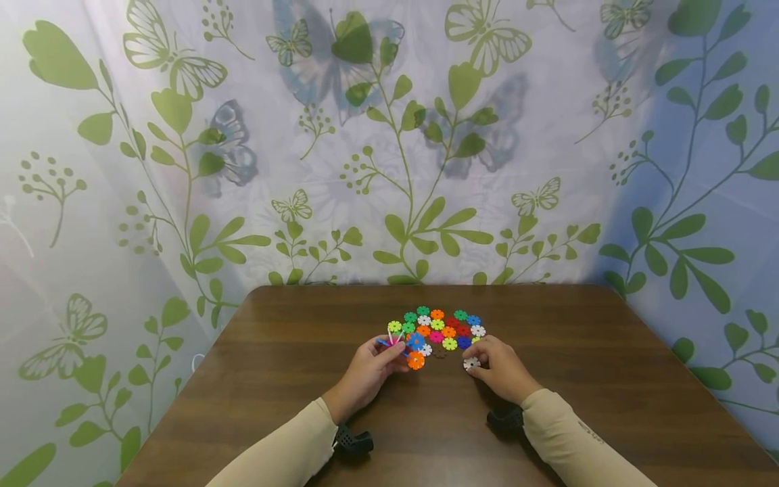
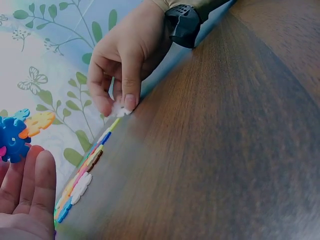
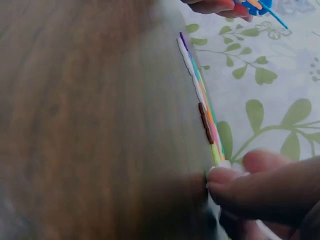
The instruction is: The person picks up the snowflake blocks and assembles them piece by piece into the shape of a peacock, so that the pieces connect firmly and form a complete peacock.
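Note:
My left hand [image 1: 368,370] holds a cluster of joined flower-shaped plastic discs [image 1: 416,342], raised above the table. Blue, orange, pink and white pieces show in it, set at angles to one another. In the left wrist view, the blue disc [image 2: 14,140] sits over the fingers with an orange one on its side. A white flower disc [image 1: 471,364] is pinched between the thumb and fingers of my right hand [image 1: 504,368], low over the table. Just behind both hands lie loose discs, among them a brown one [image 1: 439,353] and a pink one [image 1: 436,336].
The loose discs, in green, orange, red, yellow, blue and white, lie flat and close together on the brown wooden table [image 1: 426,419]. A curtain [image 1: 377,169] with leaves and butterflies hangs behind the table. Black wrist devices [image 1: 354,441] sit under both forearms.

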A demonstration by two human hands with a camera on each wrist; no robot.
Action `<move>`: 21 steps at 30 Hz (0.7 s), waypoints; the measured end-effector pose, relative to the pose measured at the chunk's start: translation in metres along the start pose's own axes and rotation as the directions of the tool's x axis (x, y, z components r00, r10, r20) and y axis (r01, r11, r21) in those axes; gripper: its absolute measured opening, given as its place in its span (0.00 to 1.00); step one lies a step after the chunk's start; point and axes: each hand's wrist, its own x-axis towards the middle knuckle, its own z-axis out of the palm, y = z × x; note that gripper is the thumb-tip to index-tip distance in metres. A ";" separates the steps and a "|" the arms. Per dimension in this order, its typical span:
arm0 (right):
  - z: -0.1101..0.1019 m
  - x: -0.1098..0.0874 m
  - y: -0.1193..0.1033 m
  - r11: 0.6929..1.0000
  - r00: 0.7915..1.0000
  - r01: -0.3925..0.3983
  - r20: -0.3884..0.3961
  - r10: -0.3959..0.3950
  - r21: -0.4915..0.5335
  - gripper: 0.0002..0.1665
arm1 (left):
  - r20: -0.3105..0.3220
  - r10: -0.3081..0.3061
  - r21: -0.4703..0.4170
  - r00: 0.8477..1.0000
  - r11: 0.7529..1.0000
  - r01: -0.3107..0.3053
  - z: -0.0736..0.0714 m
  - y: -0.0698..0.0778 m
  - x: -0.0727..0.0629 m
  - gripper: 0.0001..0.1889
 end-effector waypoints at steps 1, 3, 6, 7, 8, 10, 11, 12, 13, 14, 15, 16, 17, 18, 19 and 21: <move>0.001 0.000 0.000 1.000 1.000 -0.006 -0.003 0.006 0.020 0.10 | 0.003 -0.005 0.002 1.000 1.000 0.005 0.000 0.000 0.000 0.18; 0.003 0.000 0.000 0.999 1.000 -0.013 -0.009 0.013 0.053 0.11 | 0.008 -0.015 0.013 1.000 1.000 0.015 0.000 0.000 -0.001 0.18; 0.005 0.001 -0.004 0.994 0.999 -0.034 -0.026 0.036 0.105 0.11 | 0.020 -0.020 0.037 1.000 0.999 0.019 -0.001 0.000 -0.001 0.19; 0.005 0.001 -0.006 0.991 0.998 -0.046 -0.034 0.051 0.127 0.11 | 0.030 -0.016 0.054 0.999 0.998 0.015 -0.001 0.000 -0.002 0.19; 0.006 0.001 -0.009 0.986 0.997 -0.056 -0.043 0.063 0.155 0.11 | 0.041 -0.011 0.080 0.999 0.997 0.008 -0.001 -0.001 -0.002 0.19; 0.006 0.001 -0.015 0.973 0.994 -0.074 -0.062 0.090 0.220 0.11 | 0.069 0.008 0.149 0.998 0.989 -0.018 -0.001 -0.001 -0.002 0.17; 0.006 0.001 -0.019 0.964 0.993 -0.075 -0.072 0.097 0.256 0.12 | 0.082 0.017 0.191 0.996 0.981 -0.033 -0.001 -0.002 -0.003 0.17; 0.006 0.001 -0.024 0.953 0.991 -0.073 -0.082 0.101 0.293 0.12 | 0.097 0.027 0.236 0.995 0.971 -0.050 -0.001 -0.002 -0.003 0.17; 0.007 0.001 -0.028 0.943 0.990 -0.070 -0.096 0.107 0.326 0.12 | 0.110 0.036 0.275 0.993 0.959 -0.065 -0.001 -0.002 -0.003 0.17; 0.008 0.001 -0.033 0.931 0.988 -0.063 -0.108 0.109 0.359 0.12 | 0.120 0.043 0.309 0.992 0.948 -0.079 -0.001 -0.003 -0.003 0.17; 0.009 0.001 -0.038 0.918 0.987 -0.052 -0.123 0.108 0.392 0.12 | 0.128 0.053 0.337 0.990 0.937 -0.093 -0.001 -0.002 -0.003 0.18; 0.010 0.000 -0.043 0.904 0.985 -0.037 -0.137 0.104 0.425 0.11 | 0.134 0.059 0.361 0.989 0.927 -0.104 0.000 -0.003 -0.003 0.18; 0.011 0.000 -0.047 0.889 0.983 -0.023 -0.152 0.104 0.457 0.10 | 0.139 0.062 0.379 0.988 0.919 -0.111 0.000 -0.002 -0.004 0.18; 0.012 -0.001 -0.051 0.874 0.981 -0.010 -0.166 0.103 0.486 0.09 | 0.145 0.068 0.397 0.987 0.910 -0.121 0.001 -0.003 -0.004 0.17; 0.014 -0.001 -0.055 0.861 0.978 0.001 -0.179 0.104 0.509 0.08 | 0.154 0.072 0.414 0.985 0.901 -0.130 0.001 -0.003 -0.004 0.16; 0.016 -0.003 -0.063 0.838 0.973 0.009 -0.198 0.118 0.545 0.07 | 0.176 0.080 0.456 0.981 0.877 -0.153 0.002 -0.003 -0.006 0.13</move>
